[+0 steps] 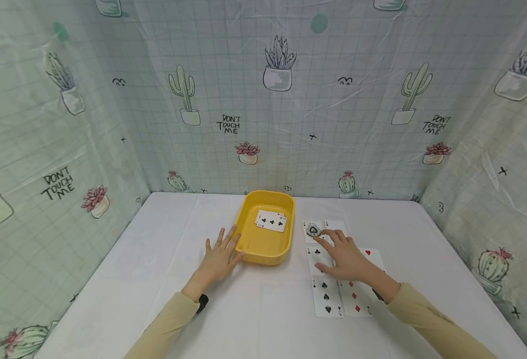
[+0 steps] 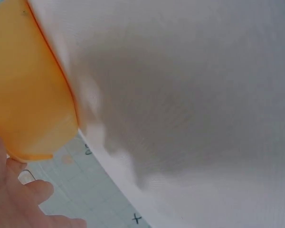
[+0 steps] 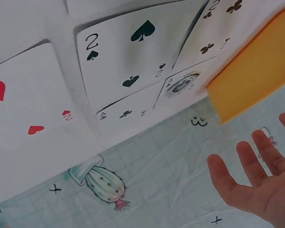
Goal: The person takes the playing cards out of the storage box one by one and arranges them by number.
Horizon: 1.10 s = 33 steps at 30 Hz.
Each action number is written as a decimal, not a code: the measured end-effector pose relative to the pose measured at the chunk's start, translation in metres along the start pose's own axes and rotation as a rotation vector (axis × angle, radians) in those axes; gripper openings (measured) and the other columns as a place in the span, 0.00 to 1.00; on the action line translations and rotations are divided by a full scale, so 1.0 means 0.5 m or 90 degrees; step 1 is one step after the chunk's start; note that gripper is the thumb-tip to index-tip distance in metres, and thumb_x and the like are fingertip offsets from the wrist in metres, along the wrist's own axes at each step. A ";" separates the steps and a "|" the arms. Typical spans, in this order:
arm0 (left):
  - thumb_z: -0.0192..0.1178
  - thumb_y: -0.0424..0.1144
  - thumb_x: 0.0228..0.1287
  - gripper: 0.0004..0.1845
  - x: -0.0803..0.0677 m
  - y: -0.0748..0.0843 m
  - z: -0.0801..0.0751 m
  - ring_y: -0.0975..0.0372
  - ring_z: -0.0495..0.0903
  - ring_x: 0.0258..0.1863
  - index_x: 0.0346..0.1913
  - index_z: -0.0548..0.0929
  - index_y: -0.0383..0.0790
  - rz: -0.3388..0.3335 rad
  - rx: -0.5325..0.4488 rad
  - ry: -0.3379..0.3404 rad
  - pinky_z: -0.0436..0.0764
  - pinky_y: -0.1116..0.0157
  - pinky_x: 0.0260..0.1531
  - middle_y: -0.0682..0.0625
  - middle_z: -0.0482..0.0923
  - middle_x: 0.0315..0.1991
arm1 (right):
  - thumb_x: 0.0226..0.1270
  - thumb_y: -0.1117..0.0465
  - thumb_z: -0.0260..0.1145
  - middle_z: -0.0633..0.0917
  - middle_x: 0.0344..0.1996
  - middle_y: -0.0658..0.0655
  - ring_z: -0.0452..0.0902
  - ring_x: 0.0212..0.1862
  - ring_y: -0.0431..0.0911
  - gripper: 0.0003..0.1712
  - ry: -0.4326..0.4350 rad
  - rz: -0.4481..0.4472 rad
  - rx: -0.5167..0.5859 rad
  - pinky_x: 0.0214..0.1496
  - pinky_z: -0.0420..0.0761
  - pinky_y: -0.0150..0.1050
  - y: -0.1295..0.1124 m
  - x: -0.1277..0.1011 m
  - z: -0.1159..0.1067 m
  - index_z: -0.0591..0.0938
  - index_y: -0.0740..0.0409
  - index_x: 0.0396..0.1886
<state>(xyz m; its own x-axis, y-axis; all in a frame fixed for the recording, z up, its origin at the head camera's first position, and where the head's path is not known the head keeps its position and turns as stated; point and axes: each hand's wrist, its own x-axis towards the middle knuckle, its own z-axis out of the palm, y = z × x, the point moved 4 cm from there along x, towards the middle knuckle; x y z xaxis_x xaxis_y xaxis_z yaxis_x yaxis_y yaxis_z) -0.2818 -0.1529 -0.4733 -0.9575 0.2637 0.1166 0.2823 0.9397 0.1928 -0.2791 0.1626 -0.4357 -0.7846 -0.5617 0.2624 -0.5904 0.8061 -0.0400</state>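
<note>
My left hand (image 1: pixel 220 259) has its fingers spread at the left side of the yellow tray (image 1: pixel 263 259), with fingertips at the rim. Inside the tray lie a three of clubs (image 1: pixel 271 221) and at least one more card under it. To the tray's right, my right hand (image 1: pixel 346 257) reaches over laid-out playing cards, its fingers near the ace of spades (image 1: pixel 312 231). In the right wrist view its fingers are extended, holding nothing visible. Around it lie the ace of clubs (image 3: pixel 126 114), two of clubs (image 3: pixel 218 28), two of spades (image 3: pixel 114 66) and two of hearts (image 3: pixel 23 107).
Nearer the person are the three of spades (image 1: pixel 327 299) and a three of diamonds (image 1: pixel 354 301), the latter partly under the right forearm. The white table (image 1: pixel 155 239) is enclosed by a cactus-print cloth (image 1: pixel 245 99) at the back and sides.
</note>
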 end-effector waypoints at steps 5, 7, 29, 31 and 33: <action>0.36 0.61 0.65 0.34 0.000 0.000 -0.002 0.50 0.38 0.71 0.69 0.53 0.46 -0.003 -0.002 -0.004 0.46 0.34 0.58 0.53 0.39 0.72 | 0.53 0.42 0.62 0.68 0.58 0.59 0.62 0.57 0.54 0.38 -0.001 0.001 0.025 0.48 0.70 0.56 -0.011 0.026 -0.002 0.65 0.47 0.63; 0.36 0.61 0.65 0.34 0.000 0.001 -0.003 0.50 0.38 0.71 0.69 0.53 0.46 -0.004 -0.002 -0.002 0.46 0.34 0.58 0.53 0.39 0.72 | 0.53 0.42 0.62 0.67 0.58 0.59 0.62 0.57 0.54 0.38 -0.006 0.001 0.027 0.49 0.70 0.57 -0.015 0.037 -0.001 0.65 0.47 0.63; 0.37 0.60 0.65 0.34 -0.004 0.007 -0.005 0.49 0.39 0.71 0.69 0.53 0.45 -0.003 0.003 -0.003 0.47 0.34 0.57 0.52 0.39 0.72 | 0.58 0.42 0.57 0.64 0.60 0.58 0.60 0.59 0.53 0.35 -0.034 0.029 0.049 0.52 0.68 0.56 -0.035 0.150 0.024 0.65 0.49 0.63; 0.36 0.60 0.65 0.34 -0.004 0.008 -0.006 0.49 0.39 0.71 0.69 0.53 0.45 -0.004 0.004 -0.006 0.47 0.34 0.57 0.52 0.39 0.72 | 0.58 0.42 0.57 0.64 0.60 0.58 0.60 0.59 0.54 0.35 -0.040 0.037 0.053 0.53 0.67 0.55 -0.038 0.164 0.027 0.65 0.49 0.63; 0.36 0.60 0.65 0.34 -0.005 0.009 -0.006 0.49 0.38 0.71 0.69 0.53 0.45 -0.006 0.005 -0.011 0.46 0.34 0.57 0.52 0.38 0.72 | 0.58 0.41 0.56 0.64 0.60 0.59 0.60 0.59 0.54 0.35 -0.045 0.043 0.053 0.54 0.66 0.55 -0.042 0.179 0.030 0.65 0.49 0.63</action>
<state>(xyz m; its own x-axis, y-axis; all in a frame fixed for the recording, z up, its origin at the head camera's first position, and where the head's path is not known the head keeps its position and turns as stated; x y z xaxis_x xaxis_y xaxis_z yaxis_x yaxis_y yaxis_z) -0.2780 -0.1501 -0.4700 -0.9609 0.2592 0.0978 0.2735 0.9437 0.1863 -0.3395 0.0926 -0.4258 -0.8326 -0.5212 0.1874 -0.5476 0.8256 -0.1365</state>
